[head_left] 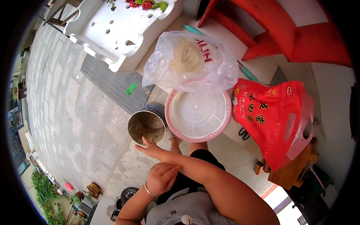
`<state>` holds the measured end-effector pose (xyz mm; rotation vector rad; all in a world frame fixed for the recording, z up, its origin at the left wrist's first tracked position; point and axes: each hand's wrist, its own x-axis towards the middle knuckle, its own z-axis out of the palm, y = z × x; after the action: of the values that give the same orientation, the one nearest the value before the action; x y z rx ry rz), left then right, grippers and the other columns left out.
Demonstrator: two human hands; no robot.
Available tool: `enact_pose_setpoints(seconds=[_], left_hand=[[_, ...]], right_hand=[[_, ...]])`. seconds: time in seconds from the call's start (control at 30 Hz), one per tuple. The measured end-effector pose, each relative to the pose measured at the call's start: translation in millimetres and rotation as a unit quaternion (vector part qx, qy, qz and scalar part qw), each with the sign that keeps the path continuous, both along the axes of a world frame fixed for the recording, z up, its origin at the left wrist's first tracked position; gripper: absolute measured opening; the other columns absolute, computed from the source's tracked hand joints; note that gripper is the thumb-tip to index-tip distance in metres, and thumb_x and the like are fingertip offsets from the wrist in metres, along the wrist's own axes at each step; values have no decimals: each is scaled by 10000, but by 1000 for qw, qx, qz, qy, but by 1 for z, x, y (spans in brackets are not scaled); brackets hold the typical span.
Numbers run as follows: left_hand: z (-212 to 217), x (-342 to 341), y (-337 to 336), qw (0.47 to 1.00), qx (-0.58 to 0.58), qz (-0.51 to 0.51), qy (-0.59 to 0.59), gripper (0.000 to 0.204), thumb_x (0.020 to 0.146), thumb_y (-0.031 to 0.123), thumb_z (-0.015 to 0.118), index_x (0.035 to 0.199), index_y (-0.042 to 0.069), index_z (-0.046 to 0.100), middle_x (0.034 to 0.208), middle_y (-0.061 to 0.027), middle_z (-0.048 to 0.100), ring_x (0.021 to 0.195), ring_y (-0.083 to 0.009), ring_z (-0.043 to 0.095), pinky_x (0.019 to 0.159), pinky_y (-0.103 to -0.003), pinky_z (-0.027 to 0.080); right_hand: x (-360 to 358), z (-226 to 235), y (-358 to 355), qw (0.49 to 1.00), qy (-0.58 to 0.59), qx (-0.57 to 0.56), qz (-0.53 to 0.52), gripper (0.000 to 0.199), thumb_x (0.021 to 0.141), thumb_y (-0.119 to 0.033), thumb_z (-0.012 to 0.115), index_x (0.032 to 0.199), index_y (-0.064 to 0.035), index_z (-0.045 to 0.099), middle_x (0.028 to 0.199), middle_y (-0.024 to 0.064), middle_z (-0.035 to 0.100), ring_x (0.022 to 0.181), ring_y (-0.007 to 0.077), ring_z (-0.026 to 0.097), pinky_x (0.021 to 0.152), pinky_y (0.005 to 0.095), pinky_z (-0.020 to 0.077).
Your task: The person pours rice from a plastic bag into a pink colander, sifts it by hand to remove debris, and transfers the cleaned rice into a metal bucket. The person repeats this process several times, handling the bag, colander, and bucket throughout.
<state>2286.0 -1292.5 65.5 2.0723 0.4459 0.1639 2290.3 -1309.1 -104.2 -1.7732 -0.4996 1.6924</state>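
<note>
My right hand reaches across to the left, fingers spread, at the near rim of a dark bucket whose inside looks dirty. Nothing shows in it. My left hand, with a pale bracelet at the wrist, has its fingers drawn together against my right forearm; anything pinched there is hidden. Right of the bucket rests a white colander with a pink rim. Beyond it lies a clear plastic bag with a heap of pale grain, likely rice. A red printed bag with a handle stands to the right.
A white foam box with holes holds red and green plant pieces at the far left. Black-handled scissors lie beside the red bag. Red wooden furniture stands far right, a wooden stool nearer. Paving stretches left.
</note>
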Motion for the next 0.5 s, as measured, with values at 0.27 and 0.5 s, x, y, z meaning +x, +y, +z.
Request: enact_pose_setpoints(seconds=[0.27,0.5], left_hand=[[-10,24,34,997,74,17,-24,341,671,-5,674,1011,14,652,921,-101,664,816,-276,652,714,-358,519],[-33,142,99,986,156,33,-43,460,664,-28,624,1121,-47,582,1052,-181,602,943,-344,603,805,-405,502]], right_hand=[[122,53,0,993,93,52,-44,305,881,-242,610,1040,17,635,922,155,693,854,222,673,749,344,520],[283,92,26,938,-103,164,-289,156,945,-43,474,1013,22,599,975,71,642,882,148,645,787,267,511]])
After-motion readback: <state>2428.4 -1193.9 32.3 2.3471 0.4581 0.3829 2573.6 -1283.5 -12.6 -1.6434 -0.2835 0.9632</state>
